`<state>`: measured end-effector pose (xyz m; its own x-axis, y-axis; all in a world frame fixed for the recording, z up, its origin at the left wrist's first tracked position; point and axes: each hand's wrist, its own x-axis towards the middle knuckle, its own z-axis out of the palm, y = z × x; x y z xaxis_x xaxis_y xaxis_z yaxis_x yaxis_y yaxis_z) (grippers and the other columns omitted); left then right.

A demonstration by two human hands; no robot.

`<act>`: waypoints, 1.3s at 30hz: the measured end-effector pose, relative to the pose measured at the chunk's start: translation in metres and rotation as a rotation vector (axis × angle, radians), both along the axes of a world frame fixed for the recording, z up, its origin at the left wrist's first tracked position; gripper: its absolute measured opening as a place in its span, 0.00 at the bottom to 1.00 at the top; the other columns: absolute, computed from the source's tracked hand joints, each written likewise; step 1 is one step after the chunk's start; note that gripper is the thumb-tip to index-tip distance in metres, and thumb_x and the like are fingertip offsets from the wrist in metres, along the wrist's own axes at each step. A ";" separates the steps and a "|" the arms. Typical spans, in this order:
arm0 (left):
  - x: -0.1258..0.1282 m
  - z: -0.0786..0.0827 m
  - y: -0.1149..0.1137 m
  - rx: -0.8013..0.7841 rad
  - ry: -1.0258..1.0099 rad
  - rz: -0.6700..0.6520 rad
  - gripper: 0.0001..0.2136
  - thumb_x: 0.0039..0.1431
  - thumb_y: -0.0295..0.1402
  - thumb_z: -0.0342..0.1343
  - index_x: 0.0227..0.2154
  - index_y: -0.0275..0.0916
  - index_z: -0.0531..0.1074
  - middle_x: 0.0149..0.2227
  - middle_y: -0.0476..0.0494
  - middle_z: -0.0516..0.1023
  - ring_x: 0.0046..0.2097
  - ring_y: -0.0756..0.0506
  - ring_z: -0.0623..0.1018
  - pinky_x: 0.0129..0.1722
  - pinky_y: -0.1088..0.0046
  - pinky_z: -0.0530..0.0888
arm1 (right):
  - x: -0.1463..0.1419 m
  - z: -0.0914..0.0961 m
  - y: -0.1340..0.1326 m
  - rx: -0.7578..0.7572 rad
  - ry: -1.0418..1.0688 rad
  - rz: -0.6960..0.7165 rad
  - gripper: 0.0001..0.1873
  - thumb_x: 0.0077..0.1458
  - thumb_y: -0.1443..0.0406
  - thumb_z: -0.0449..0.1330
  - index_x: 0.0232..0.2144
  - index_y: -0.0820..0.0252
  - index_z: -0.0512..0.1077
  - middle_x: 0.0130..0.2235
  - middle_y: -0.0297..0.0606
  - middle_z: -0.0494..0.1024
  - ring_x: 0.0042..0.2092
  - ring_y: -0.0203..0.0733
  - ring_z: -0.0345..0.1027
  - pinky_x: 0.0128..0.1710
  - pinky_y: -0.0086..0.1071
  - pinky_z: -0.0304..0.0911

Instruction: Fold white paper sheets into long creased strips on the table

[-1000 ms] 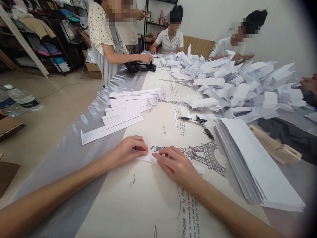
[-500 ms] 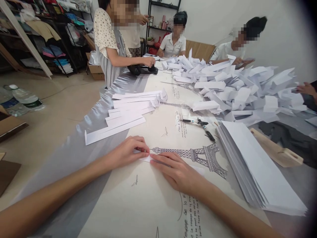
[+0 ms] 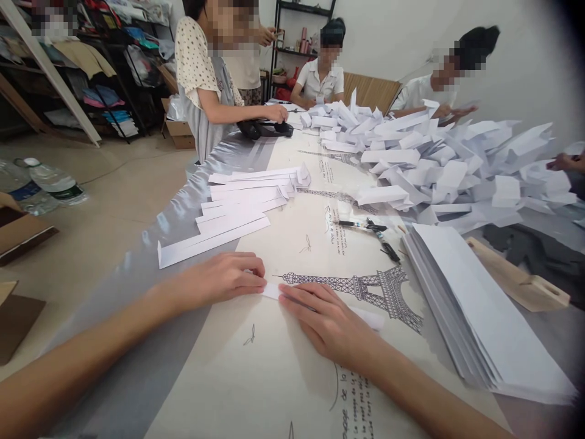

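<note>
A narrow folded strip of white paper (image 3: pixel 271 291) lies on the tablecloth in front of me, mostly covered by my hands. My left hand (image 3: pixel 231 277) has its fingers closed on the strip's left end. Over the middle of the strip is my right hand (image 3: pixel 326 317), its fingers together and pressing on the paper, thumb hidden. The strip's other end sticks out past the right knuckles. Beyond my left hand, several folded paper strips (image 3: pixel 235 222) lie in an overlapping row. A stack of white paper sheets (image 3: pixel 484 311) is to the right of my right hand.
Black pens (image 3: pixel 377 228) lie past the printed Eiffel Tower. A large heap of folded papers (image 3: pixel 439 158) covers the far right. A wooden piece (image 3: pixel 518 277) sits beside the stack. Other people stand or sit around the table; one reaches to a black object (image 3: pixel 262 129).
My left hand has slid slightly left along the strip, so more paper shows between my hands. My right hand stays nearly in place on the strip.
</note>
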<state>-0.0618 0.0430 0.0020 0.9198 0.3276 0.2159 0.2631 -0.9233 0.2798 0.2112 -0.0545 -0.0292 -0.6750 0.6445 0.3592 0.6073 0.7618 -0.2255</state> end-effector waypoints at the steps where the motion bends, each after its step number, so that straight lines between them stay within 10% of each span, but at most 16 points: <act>1: -0.001 0.001 0.000 0.013 -0.006 -0.005 0.13 0.76 0.32 0.48 0.38 0.39 0.77 0.42 0.42 0.77 0.40 0.47 0.77 0.40 0.72 0.70 | 0.000 0.000 0.000 0.008 -0.003 -0.002 0.20 0.67 0.76 0.50 0.58 0.66 0.72 0.62 0.45 0.75 0.56 0.50 0.69 0.54 0.48 0.72; 9: -0.005 -0.002 -0.010 0.370 -0.022 -0.094 0.11 0.73 0.22 0.46 0.44 0.35 0.75 0.41 0.39 0.81 0.46 0.42 0.78 0.51 0.65 0.73 | -0.002 0.001 -0.001 0.010 -0.024 -0.019 0.21 0.66 0.77 0.51 0.59 0.68 0.71 0.61 0.46 0.75 0.56 0.50 0.69 0.55 0.48 0.72; 20: -0.015 -0.015 -0.019 0.437 0.070 0.022 0.17 0.73 0.20 0.42 0.57 0.36 0.69 0.50 0.38 0.82 0.52 0.43 0.81 0.49 0.68 0.77 | -0.003 0.000 -0.005 -0.001 -0.035 -0.047 0.23 0.68 0.77 0.49 0.62 0.67 0.68 0.63 0.47 0.74 0.58 0.50 0.67 0.58 0.48 0.71; 26: -0.005 -0.026 -0.037 0.606 0.040 0.091 0.16 0.76 0.36 0.46 0.54 0.30 0.72 0.51 0.32 0.82 0.52 0.39 0.82 0.51 0.63 0.79 | -0.003 0.001 -0.005 0.041 -0.083 -0.031 0.22 0.68 0.77 0.49 0.61 0.71 0.68 0.63 0.50 0.73 0.58 0.51 0.67 0.59 0.47 0.70; 39: -0.007 -0.030 -0.085 0.270 0.154 0.277 0.42 0.69 0.57 0.47 0.73 0.29 0.47 0.72 0.20 0.50 0.71 0.24 0.57 0.65 0.48 0.66 | -0.002 -0.001 -0.007 0.030 -0.152 -0.025 0.27 0.65 0.79 0.50 0.64 0.70 0.65 0.65 0.52 0.69 0.60 0.55 0.64 0.60 0.51 0.68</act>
